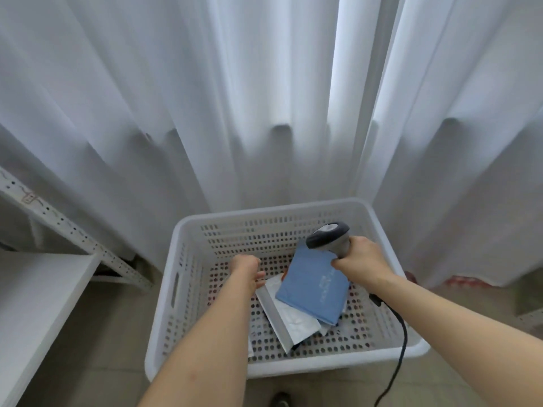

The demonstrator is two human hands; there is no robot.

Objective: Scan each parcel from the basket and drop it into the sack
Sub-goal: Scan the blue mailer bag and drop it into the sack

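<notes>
Your right hand [360, 257] is gripping the scanner [329, 236] over the basket [293, 210]; your left hand [245, 267] is reaching at the white parcel [289, 318], grasp unclear. Blue parcel [313, 286] is lying on top, risking sliding off, or double-picking.

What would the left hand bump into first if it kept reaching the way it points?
Probably the white parcel lying in the basket: the left hand points down into it, right by that parcel's top edge. Depth is hard to judge, so it may already be touching.
</notes>
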